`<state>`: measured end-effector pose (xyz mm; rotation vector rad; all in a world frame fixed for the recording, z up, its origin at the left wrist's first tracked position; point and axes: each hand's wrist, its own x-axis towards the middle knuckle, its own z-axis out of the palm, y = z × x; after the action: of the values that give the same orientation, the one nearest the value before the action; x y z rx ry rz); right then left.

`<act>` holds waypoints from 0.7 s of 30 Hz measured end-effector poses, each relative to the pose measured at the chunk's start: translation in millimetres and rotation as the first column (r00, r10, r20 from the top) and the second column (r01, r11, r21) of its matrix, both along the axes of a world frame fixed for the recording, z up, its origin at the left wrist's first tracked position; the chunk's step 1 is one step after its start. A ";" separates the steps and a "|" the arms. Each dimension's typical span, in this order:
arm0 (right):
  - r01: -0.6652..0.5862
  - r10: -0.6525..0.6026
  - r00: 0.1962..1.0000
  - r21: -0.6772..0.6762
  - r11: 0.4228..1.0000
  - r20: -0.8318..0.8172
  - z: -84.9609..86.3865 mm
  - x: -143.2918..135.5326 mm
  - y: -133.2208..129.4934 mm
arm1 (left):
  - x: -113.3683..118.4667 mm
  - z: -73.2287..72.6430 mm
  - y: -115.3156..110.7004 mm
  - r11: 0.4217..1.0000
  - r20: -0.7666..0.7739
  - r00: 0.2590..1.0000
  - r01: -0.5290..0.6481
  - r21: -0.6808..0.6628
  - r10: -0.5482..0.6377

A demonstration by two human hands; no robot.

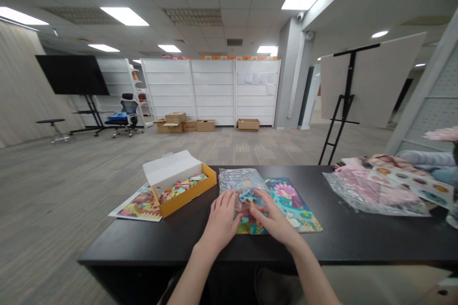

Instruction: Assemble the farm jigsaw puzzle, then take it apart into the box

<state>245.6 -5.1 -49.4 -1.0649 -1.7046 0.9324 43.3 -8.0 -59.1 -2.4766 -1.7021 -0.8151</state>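
Note:
A clear plastic bag [241, 177] lies on the table in front of me, with light blue jigsaw puzzle pieces [246, 195] showing at its near part. My left hand [223, 214] rests on the bag's left side, fingers stretched out and thumb apart. On the right, my right hand [275, 215] lies over the bag's edge with thumb and fingers spread around the pieces. Whether the pieces are inside the bag or on top of it I cannot tell. Beneath both hands and to the right are colourful illustrated sheets [304, 209], one with a purple peacock; the hands partly hide them.
An open yellow box [189, 196] with a white lid holds several colourful pieces at the left, on another illustrated sheet [139, 207]. Pink fabric in plastic [375, 188] and a sheet of round stickers [415, 183] lie on the black table [150, 243] at the right.

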 end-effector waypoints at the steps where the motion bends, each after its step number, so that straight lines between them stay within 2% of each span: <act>1: 0.018 -0.018 1.000 0.022 1.000 0.014 0.7 2.1 0.8 | 0.1 0.1 -0.3 1.000 -0.019 1.000 -0.004 -0.004 0.004; 5: 0.033 -0.035 0.990 0.023 0.999 0.138 4.4 10.8 3.7 | 0.6 6.1 -2.7 0.999 -0.024 1.000 -0.013 0.030 0.013; 7: 0.061 -0.073 0.975 0.064 0.996 0.208 4.1 15.3 5.2 | 2.4 13.4 -6.2 0.996 0.020 0.999 0.024 0.080 -0.026; 9: 0.107 -0.123 0.961 0.075 0.991 0.247 2.2 19.9 6.5 | 6.0 21.1 -11.2 0.987 0.070 0.988 0.132 0.096 -0.139; 11: 0.141 -0.143 0.954 0.029 0.990 0.263 0.6 24.3 7.1 | 10.8 26.2 -16.0 0.955 0.101 0.950 0.294 0.039 -0.297; 13: 0.128 -0.117 0.955 -0.023 0.992 0.272 0.4 27.9 6.9 | 15.2 27.2 -18.7 0.921 0.108 0.917 0.388 -0.030 -0.383; 17: 0.038 -0.026 0.952 -0.033 0.999 0.306 2.2 32.2 4.8 | 19.3 22.7 -17.6 0.921 0.088 0.929 0.368 -0.127 -0.359; 21: 0.023 -0.017 0.950 -0.018 1.000 0.311 0.7 33.8 3.3 | 20.2 23.4 -17.1 0.930 0.068 0.945 0.328 -0.165 -0.321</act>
<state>279.4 -1.8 -48.7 -1.2947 -1.9376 0.8020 63.5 -25.0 -35.7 -2.9339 -1.4493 -0.7700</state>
